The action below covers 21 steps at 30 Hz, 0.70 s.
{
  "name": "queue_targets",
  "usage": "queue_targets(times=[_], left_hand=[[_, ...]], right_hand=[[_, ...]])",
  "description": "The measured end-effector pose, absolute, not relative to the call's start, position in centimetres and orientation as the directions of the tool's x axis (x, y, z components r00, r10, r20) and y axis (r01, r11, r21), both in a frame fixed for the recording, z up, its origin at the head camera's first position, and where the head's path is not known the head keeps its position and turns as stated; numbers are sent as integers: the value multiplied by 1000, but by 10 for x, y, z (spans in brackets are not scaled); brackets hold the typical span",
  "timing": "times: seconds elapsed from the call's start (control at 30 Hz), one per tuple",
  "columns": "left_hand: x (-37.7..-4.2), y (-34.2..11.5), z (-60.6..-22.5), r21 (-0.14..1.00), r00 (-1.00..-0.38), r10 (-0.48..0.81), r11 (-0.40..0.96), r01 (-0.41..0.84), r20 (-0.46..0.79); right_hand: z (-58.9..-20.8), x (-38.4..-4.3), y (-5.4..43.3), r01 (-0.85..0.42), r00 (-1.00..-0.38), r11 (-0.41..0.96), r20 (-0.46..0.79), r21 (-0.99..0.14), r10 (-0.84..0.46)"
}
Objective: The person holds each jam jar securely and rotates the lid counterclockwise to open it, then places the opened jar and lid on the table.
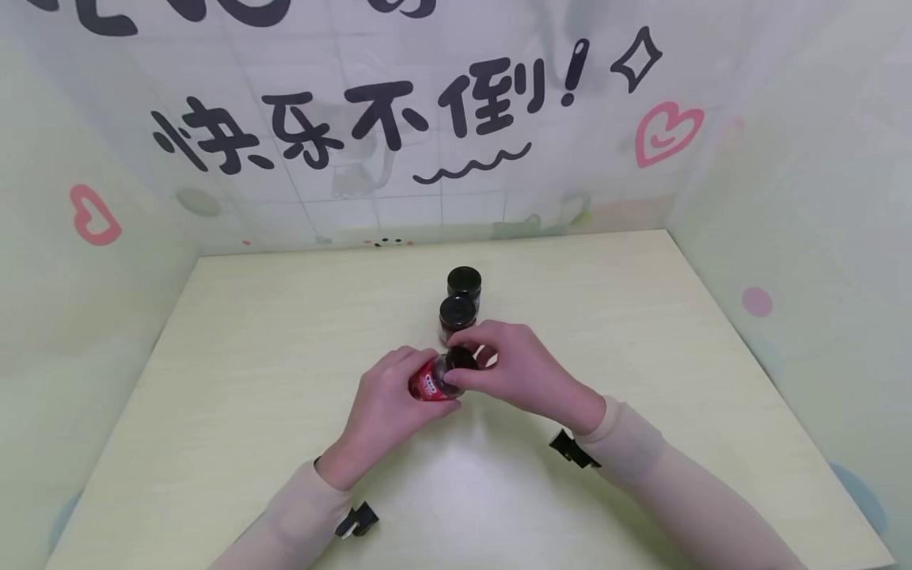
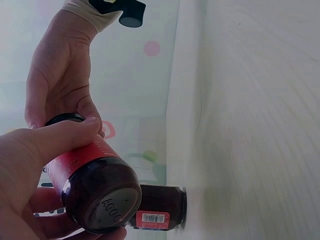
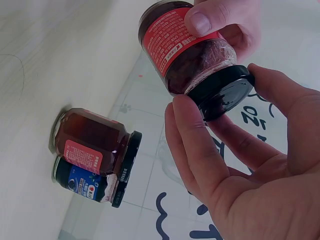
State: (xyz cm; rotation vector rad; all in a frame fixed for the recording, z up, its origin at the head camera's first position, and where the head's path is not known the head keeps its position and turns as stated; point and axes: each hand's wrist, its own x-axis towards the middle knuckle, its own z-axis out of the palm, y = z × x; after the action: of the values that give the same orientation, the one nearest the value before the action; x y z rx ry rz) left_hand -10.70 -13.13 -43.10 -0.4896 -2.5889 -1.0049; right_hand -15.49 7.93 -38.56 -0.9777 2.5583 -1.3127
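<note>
A glass jar (image 3: 180, 47) with a red label and dark contents is held tilted above the table, its base showing in the left wrist view. My left hand (image 1: 385, 400) grips the jar's body, thumb on one side and fingers on the other. On the black lid (image 3: 222, 92), my right hand (image 1: 523, 368) pinches the rim between thumb and fingertips. The lid sits on the jar's mouth. Just beyond, a jar with a small red label (image 3: 92, 140) stands upright on the table. Close beside it is a jar with a blue label (image 3: 85, 181). Both have black lids.
The pale wooden table (image 1: 249, 332) meets a back panel (image 1: 399, 198) printed with dark characters and hearts. Pale side panels (image 1: 798, 198) flank the table. Black camera mounts (image 1: 573, 450) hang at both sleeve cuffs.
</note>
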Motion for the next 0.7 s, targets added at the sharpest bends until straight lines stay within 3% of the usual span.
queue_targets(times=[0.7], left_hand=[[-100,-139,-432,618,-920,187,693,372,344]], right_hand=[[-388,-149,81,-539,-713,278,255,-795,-653]])
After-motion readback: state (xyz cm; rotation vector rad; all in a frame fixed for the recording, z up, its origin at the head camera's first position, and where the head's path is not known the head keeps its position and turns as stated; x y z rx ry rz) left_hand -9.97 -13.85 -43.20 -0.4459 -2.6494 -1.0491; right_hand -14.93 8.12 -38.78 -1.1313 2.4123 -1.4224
